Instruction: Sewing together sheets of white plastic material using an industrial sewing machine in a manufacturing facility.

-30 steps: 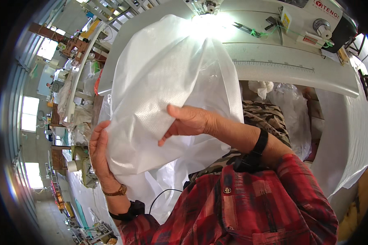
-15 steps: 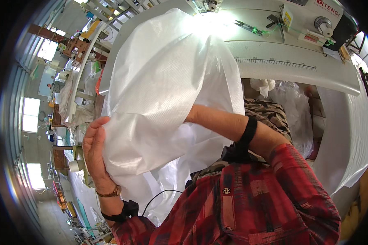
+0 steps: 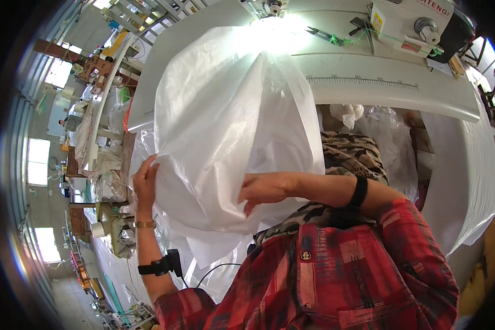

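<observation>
A large white, slightly glossy plastic sheet (image 3: 203, 121) hangs in folds from the lit needle area of a sewing machine (image 3: 415, 25) down toward my lap. At the sheet's left edge, my left hand (image 3: 144, 181) is closed with the edge between thumb and fingers. My right hand (image 3: 267, 190) reaches in from the right, its fingers curled and pressed around a fold of the sheet at its lower middle. The sheet hides part of both hands' fingertips. Bright lamp glare washes out the spot where the sheet meets the needle.
Scissors-like thread snips (image 3: 324, 36) with green thread lie on the pale machine table (image 3: 390, 102), which has a printed ruler. Clear plastic (image 3: 388, 137) and a camouflage cloth (image 3: 352, 157) sit below its front edge. More white sheeting (image 3: 462, 176) hangs at right.
My right hand has come out from under the sheet and now holds a fold in front. My left hand has shifted slightly right, and the sheet hangs more spread out.
</observation>
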`<state>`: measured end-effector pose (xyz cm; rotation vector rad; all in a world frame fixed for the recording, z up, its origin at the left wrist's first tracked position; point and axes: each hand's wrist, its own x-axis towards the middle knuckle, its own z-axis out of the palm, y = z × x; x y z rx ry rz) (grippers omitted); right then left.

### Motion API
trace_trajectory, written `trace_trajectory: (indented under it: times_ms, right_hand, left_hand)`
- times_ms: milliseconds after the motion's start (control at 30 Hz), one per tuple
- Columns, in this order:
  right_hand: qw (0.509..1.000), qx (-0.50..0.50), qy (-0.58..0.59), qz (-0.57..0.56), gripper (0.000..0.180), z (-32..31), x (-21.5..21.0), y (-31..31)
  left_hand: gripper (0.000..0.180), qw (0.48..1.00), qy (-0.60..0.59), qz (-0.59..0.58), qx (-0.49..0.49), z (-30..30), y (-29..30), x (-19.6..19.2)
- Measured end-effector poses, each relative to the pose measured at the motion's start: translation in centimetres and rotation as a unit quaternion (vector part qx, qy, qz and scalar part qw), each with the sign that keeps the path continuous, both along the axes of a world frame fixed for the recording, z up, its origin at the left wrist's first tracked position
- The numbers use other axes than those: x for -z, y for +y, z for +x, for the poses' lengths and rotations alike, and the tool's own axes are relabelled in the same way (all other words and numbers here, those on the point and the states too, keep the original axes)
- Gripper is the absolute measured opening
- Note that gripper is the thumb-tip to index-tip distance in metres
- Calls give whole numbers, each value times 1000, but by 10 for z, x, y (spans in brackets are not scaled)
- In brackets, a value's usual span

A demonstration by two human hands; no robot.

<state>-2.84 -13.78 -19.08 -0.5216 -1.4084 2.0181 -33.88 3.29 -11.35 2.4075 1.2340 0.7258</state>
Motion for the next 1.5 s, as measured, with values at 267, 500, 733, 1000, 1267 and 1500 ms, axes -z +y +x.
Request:
trace_trajectory:
  times_ms: [267, 500, 733, 1000, 1267, 1500]
  right_hand:
    - [986, 150, 11, 77, 39, 4, -8, -16]
    - [861, 257, -352, 261, 25, -18, -56, -31]
    - [767, 302, -349, 445, 29, 33, -21, -39]
    - [682, 213, -611, 341, 18, 93, 47, -48]
    - [623, 373, -581, 368, 29, 110, -89, 15]
    - [609, 159, -673, 388, 40, 129, -134, 70]
  left_hand:
    - [28, 934, 232, 262, 78, 83, -30, -28]
    - [23, 965, 98, -136, 203, 164, -116, -71]
    - [13, 991, 2, -88, 105, 159, -108, -39]
    - [20, 970, -182, -139, 81, 161, -91, -25]
    - [23, 965, -203, -151, 74, 162, -83, -32]
    - [21, 962, -225, -139, 69, 169, -76, -51]
